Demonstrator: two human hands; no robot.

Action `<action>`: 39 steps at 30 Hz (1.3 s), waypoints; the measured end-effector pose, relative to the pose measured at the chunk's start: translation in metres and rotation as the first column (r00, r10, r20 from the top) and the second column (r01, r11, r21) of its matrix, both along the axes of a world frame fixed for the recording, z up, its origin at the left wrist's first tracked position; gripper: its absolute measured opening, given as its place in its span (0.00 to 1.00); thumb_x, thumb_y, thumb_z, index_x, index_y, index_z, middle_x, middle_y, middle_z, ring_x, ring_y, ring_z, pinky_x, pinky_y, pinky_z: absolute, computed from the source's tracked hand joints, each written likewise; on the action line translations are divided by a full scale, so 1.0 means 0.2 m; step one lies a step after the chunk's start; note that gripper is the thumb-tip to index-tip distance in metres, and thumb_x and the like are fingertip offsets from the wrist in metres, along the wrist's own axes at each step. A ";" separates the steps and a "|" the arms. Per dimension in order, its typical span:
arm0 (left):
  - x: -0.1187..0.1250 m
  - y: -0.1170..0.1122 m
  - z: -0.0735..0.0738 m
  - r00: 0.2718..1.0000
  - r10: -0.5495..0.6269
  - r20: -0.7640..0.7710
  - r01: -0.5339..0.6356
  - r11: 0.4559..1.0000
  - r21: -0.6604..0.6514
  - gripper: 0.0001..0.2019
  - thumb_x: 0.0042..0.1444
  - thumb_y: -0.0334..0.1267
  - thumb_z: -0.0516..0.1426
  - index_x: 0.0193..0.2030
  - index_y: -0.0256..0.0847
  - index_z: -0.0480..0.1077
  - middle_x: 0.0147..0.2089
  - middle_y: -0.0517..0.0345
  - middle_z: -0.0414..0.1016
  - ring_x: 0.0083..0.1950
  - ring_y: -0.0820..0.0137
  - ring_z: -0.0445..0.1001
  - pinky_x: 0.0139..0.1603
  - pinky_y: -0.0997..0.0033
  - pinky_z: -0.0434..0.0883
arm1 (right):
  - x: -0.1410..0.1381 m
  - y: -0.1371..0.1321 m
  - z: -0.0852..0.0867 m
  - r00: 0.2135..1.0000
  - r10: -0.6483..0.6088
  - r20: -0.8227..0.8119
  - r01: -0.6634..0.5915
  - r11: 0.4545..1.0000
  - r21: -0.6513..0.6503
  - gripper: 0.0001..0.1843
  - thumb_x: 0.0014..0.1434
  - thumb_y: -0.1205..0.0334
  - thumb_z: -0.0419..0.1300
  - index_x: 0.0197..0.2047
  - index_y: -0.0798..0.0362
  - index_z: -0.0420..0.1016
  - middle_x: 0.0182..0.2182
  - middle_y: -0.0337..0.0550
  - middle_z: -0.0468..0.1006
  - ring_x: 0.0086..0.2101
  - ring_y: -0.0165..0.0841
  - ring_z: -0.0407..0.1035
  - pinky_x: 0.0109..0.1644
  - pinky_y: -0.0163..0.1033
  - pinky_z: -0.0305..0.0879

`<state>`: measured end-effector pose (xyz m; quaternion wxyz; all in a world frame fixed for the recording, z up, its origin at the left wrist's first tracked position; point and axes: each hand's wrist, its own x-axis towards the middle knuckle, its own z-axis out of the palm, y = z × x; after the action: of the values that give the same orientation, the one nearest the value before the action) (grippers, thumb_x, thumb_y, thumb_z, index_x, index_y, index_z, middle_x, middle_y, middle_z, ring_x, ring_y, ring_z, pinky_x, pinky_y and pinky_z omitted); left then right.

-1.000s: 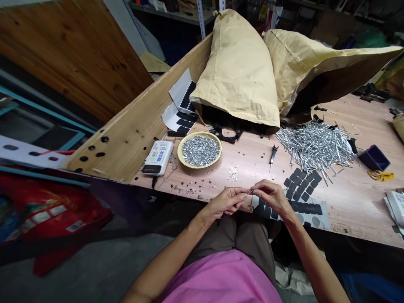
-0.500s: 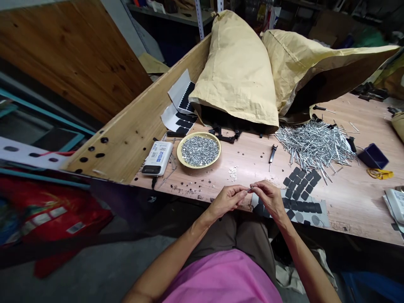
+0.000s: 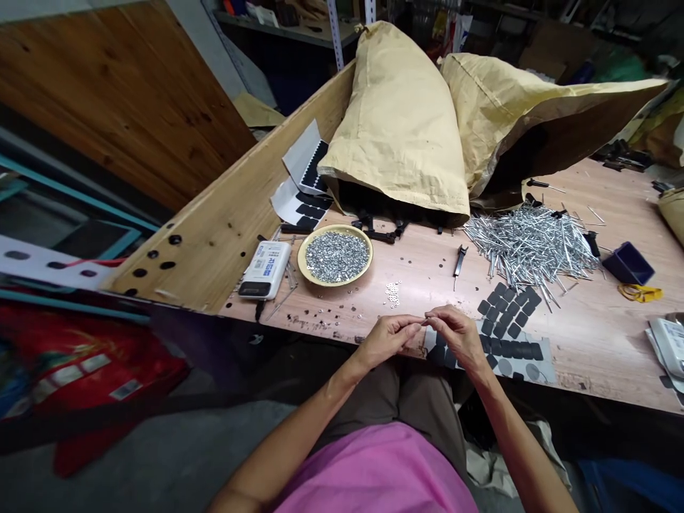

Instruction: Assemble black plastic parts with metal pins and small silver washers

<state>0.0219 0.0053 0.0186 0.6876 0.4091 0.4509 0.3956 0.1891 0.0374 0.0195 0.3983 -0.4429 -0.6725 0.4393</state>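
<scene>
My left hand (image 3: 388,338) and my right hand (image 3: 454,332) meet fingertip to fingertip at the table's near edge, both pinched on a small thin metal piece (image 3: 425,322) too small to name. Under my right hand lies a white sheet with black pads (image 3: 513,351). A little heap of tiny silver bits (image 3: 393,293) lies just beyond my hands. A yellow bowl of small silver parts (image 3: 335,255) stands farther left. A big pile of metal pins (image 3: 531,244) spreads at the right.
Two tan sacks (image 3: 406,121) lie across the back of the wooden table (image 3: 598,335). A white device (image 3: 265,268) sits left of the bowl, a blue box (image 3: 628,263) and yellow rubber bands (image 3: 640,292) at the right. Black pad sheets (image 3: 306,192) lean on the wooden side board (image 3: 235,214).
My hands keep the same pinch and have hardly moved; the view shifted slightly.
</scene>
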 end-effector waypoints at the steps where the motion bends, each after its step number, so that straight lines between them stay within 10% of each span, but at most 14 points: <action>1: 0.00 0.00 0.00 0.999 -0.026 0.023 0.026 0.999 -0.023 0.25 0.47 0.52 0.60 0.45 0.34 0.75 0.18 0.69 0.54 0.17 0.82 0.48 0.16 0.79 0.47 | 0.00 -0.01 0.00 1.000 0.008 -0.008 -0.008 1.000 -0.001 0.11 0.54 0.51 0.62 0.30 0.48 0.79 0.29 0.42 0.79 0.31 0.34 0.73 0.36 0.38 0.70; 13: -0.02 0.01 0.00 0.992 -0.086 0.097 0.092 0.994 -0.053 0.31 0.45 0.56 0.60 0.48 0.32 0.73 0.18 0.70 0.55 0.15 0.85 0.46 0.14 0.81 0.43 | 0.00 -0.02 0.03 0.996 0.058 -0.061 -0.060 0.998 -0.036 0.11 0.57 0.51 0.60 0.36 0.48 0.79 0.31 0.42 0.80 0.31 0.33 0.74 0.36 0.37 0.71; 28: 0.04 0.00 0.02 1.000 0.002 0.014 -0.003 0.996 0.091 0.23 0.49 0.53 0.57 0.41 0.33 0.75 0.19 0.69 0.54 0.19 0.81 0.50 0.18 0.79 0.50 | -0.03 -0.05 0.01 0.990 -0.110 0.087 0.087 0.969 0.233 0.12 0.59 0.52 0.56 0.30 0.50 0.71 0.31 0.43 0.74 0.36 0.35 0.70 0.41 0.40 0.67; 33: 0.05 0.02 0.03 0.999 -0.002 0.042 -0.003 0.995 0.104 0.22 0.50 0.53 0.56 0.39 0.33 0.74 0.19 0.68 0.55 0.19 0.81 0.51 0.19 0.79 0.50 | -0.01 -0.03 0.01 1.000 -0.027 -0.010 0.028 0.995 0.095 0.17 0.62 0.49 0.51 0.47 0.49 0.70 0.48 0.49 0.69 0.43 0.35 0.70 0.44 0.43 0.68; 39: 0.06 0.02 0.04 1.000 -0.002 -0.008 0.003 0.993 0.119 0.20 0.50 0.52 0.57 0.37 0.34 0.73 0.19 0.69 0.55 0.19 0.81 0.52 0.19 0.79 0.52 | 0.01 0.00 0.00 0.999 -0.031 -0.030 0.031 1.000 -0.003 0.16 0.55 0.46 0.59 0.28 0.50 0.71 0.34 0.43 0.71 0.41 0.37 0.69 0.46 0.43 0.66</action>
<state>0.0336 0.0094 0.0264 0.6606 0.4514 0.4289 0.4194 0.1908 0.0373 0.0191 0.4144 -0.4470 -0.6592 0.4404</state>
